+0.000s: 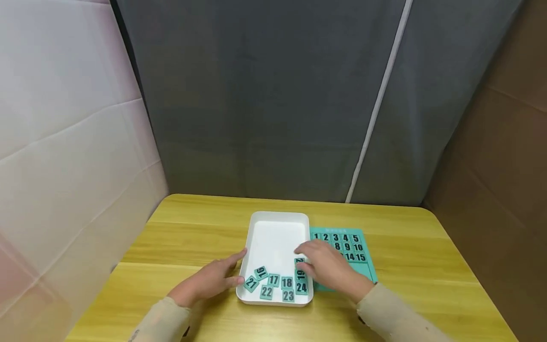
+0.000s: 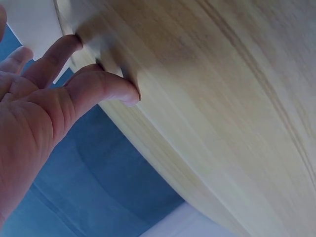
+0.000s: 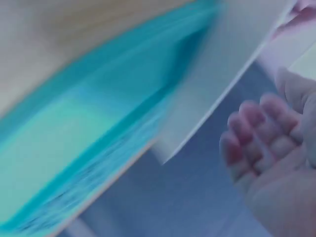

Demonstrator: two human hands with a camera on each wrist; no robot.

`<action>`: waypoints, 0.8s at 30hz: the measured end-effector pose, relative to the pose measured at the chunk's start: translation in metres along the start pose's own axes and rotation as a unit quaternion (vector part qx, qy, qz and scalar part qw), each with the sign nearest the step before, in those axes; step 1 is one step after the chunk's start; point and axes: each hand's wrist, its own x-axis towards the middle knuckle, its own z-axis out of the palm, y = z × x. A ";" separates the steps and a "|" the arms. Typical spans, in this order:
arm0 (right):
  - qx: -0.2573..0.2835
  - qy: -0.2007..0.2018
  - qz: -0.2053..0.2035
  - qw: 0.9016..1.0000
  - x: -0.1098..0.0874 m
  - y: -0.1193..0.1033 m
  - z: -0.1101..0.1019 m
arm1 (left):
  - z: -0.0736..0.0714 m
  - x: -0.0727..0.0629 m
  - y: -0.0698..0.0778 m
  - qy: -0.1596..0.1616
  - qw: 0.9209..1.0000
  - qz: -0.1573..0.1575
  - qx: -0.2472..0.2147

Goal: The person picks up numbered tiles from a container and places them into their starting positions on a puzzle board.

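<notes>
A white tray (image 1: 278,228) lies on the table with several green number tiles near its front end, among them tile 17 (image 1: 273,280), tile 22 (image 1: 266,292) and tile 23 (image 1: 288,296). My left hand (image 1: 208,281) rests at the tray's left rim, thumb and forefinger spread along it. In the left wrist view, that hand's lower fingertips (image 2: 129,94) are down at the tabletop. Over the tray's right side is my right hand (image 1: 329,266), its fingers loosely bent and holding nothing. It partly hides the column of tiles above tile 24 (image 1: 301,288).
Right beside the tray is a green number board (image 1: 367,270); rows from 1 to 15 show, partly covered by my right hand. The wooden table (image 1: 205,213) ends at a grey curtain (image 1: 256,118) behind.
</notes>
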 end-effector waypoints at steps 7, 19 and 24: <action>-0.056 -0.129 -0.149 0.979 0.048 -0.064 0.034 | 0.004 0.001 -0.007 -0.016 0.999 0.039 -0.007; -0.055 -0.105 -0.088 0.989 0.061 -0.076 0.048 | 0.005 -0.003 -0.003 -0.011 1.000 0.012 -0.016; 0.080 0.017 0.033 0.996 0.040 -0.044 0.017 | 0.007 -0.001 -0.003 -0.007 1.000 0.006 -0.007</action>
